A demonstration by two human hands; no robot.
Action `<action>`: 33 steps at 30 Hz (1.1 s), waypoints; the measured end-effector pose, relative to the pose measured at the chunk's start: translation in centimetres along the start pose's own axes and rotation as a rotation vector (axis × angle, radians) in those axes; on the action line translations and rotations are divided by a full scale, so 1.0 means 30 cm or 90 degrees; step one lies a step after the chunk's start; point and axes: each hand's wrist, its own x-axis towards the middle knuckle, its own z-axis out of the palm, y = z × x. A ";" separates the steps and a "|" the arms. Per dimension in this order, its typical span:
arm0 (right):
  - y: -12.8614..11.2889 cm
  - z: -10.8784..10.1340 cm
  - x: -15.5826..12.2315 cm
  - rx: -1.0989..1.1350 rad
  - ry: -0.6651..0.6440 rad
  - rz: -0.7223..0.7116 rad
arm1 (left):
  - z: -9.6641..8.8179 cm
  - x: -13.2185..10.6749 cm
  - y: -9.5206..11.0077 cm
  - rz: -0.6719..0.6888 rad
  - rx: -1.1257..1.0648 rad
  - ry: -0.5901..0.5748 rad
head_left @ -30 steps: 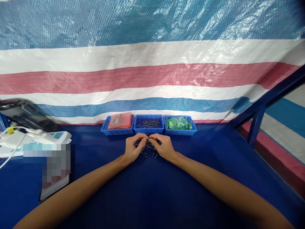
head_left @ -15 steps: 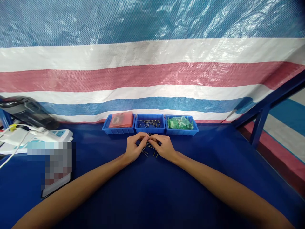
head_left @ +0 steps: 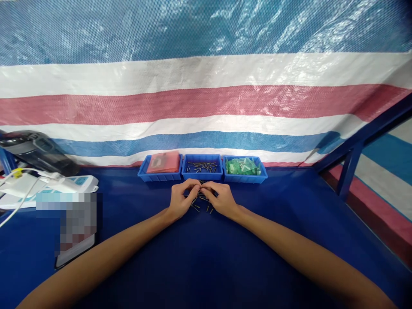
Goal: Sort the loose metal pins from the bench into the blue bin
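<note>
A loose pile of thin, dark brass-toned metal pieces (head_left: 195, 207), screw-like in shape but too small to name surely, lies on the blue table. Over it my left hand (head_left: 183, 198) is closed, thumb and forefinger pinched together. My right hand (head_left: 222, 199) mirrors it from the other side, also in a pinch, and the fingertips of both almost meet. Whatever sits between the fingertips is too small to make out. Just beyond the hands, the middle blue bin (head_left: 202, 175) holds several similar metal pieces (head_left: 203, 165).
A left bin (head_left: 160, 177) holds a reddish flat packet (head_left: 163, 162); a right bin (head_left: 246, 178) holds green packets (head_left: 243, 166). At left lie a power strip (head_left: 85, 182) with cables, a dark bottle (head_left: 48, 152) and a partly blurred phone-like object (head_left: 75, 253). A striped sheet (head_left: 206, 103) hangs behind.
Both hands keep the same pinched pose over the pile. Only a very slight shift of the camera view shows.
</note>
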 end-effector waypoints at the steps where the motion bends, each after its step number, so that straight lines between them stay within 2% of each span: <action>1: 0.000 0.000 0.000 -0.002 0.001 -0.001 | 0.000 -0.001 -0.001 0.001 -0.002 0.001; 24: -0.002 -0.001 0.001 -0.007 0.022 0.000 | -0.003 -0.002 -0.006 0.018 -0.006 0.003; 33: 0.000 0.001 0.003 0.011 -0.029 0.002 | -0.004 0.001 0.000 0.011 0.002 0.002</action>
